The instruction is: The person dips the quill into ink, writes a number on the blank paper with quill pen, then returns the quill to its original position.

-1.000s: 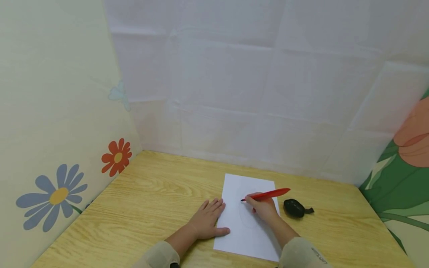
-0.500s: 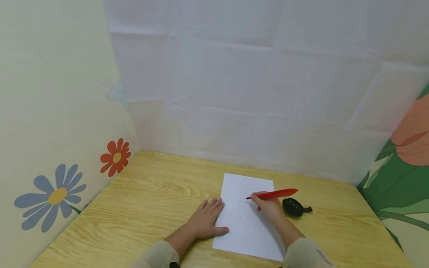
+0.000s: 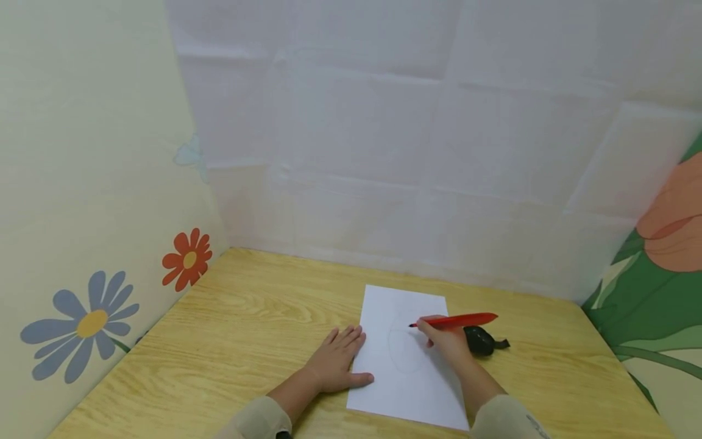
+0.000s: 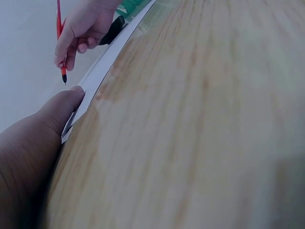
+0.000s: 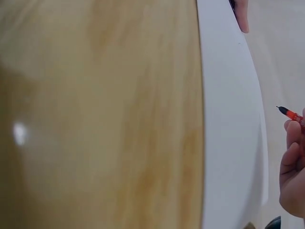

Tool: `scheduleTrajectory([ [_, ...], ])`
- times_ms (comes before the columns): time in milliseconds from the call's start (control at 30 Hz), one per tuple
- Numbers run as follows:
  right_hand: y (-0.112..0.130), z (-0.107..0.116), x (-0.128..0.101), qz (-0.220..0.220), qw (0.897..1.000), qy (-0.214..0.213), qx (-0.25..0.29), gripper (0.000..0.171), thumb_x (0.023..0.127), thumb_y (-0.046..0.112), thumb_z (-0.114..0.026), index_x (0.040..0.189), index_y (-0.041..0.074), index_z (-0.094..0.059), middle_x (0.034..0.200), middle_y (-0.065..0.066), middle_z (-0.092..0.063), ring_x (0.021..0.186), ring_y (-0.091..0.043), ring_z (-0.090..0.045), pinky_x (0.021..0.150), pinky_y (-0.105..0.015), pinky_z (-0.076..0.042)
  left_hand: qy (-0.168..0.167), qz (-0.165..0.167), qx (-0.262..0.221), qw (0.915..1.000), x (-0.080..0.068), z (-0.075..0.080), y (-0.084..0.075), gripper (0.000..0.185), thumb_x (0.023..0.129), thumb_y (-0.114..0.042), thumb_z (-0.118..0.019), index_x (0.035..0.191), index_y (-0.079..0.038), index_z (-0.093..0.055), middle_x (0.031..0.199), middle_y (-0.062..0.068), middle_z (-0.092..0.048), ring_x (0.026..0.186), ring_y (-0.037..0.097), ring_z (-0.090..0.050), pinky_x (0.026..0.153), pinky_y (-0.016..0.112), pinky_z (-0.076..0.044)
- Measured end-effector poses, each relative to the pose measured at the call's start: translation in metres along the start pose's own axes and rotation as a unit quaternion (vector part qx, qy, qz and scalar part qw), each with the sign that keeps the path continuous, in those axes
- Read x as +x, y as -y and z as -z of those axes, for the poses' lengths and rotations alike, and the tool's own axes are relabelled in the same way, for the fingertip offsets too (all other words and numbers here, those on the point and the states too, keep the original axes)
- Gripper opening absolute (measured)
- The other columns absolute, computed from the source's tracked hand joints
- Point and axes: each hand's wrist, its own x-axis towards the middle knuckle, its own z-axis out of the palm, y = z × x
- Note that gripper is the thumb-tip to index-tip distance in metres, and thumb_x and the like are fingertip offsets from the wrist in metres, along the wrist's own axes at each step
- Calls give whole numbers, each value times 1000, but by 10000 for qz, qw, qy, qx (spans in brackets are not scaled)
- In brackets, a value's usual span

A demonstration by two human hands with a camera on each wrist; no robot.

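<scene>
Your left hand [image 3: 336,360] lies flat, fingers spread, on the paper's [image 3: 408,390] left edge; your right hand [image 3: 446,339] pinches the pen [image 3: 457,319], its tip seemingly touching the paper

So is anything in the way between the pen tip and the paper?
Nothing visible. The right hand holds the red pen with its tip over bare white paper. The left hand lies flat at the paper's left edge, and the black object sits off to the right.

I see a red pen [image 3: 457,319] with black tip, white paper [image 3: 406,360], black pouch [image 3: 481,340], light wood-grain tabletop [image 3: 247,329], blue and orange flowers [image 3: 82,323] on cream wall, beige sleeves [image 3: 258,421].
</scene>
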Motion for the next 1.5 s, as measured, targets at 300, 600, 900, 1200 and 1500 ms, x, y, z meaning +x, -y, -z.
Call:
scheduleTrajectory([
  [300,-2,11,-2,-59,9999,-94,-24,33,87,29,-73,108,4,-72,58,0,-60,58,-16,-51,60,-27,-39,9,25,-85,10000,1,0,-2,92,88,-68,-53,152,-5,-34,162,9,-28,151,27,-22,123,52,-14],
  [600,-4,20,-3,96,9997,-159,140,31,86,25,-74,109,4,-73,59,0,-62,55,-13,-54,53,-24,-36,-10,35,-102,9999,2,-1,0,92,88,-68,-53,152,-5,-33,162,9,-27,152,27,-21,123,52,-14],
  [900,-5,32,-5,-131,9996,-238,-126,33,87,31,-73,110,8,-72,61,0,-61,58,-16,-51,49,-23,-31,-61,-36,-126,9999,1,-1,0,92,87,-68,-53,152,-4,-34,161,11,-29,151,29,-23,122,53,-15],
  [1200,-10,43,-4,19,9992,-373,135,30,86,26,-75,107,4,-73,66,4,-65,55,-11,-55,50,-22,-39,-43,-22,-173,9998,0,0,0,92,88,-67,-54,152,-4,-34,161,11,-28,151,29,-23,123,53,-15],
  [1500,-15,59,-5,-23,9991,-330,283,33,87,27,-74,109,3,-72,61,4,-60,57,-11,-55,51,-21,-41,-16,12,-238,9997,-1,3,-2,93,87,-68,-54,152,-4,-34,161,11,-28,151,28,-22,122,53,-15],
])
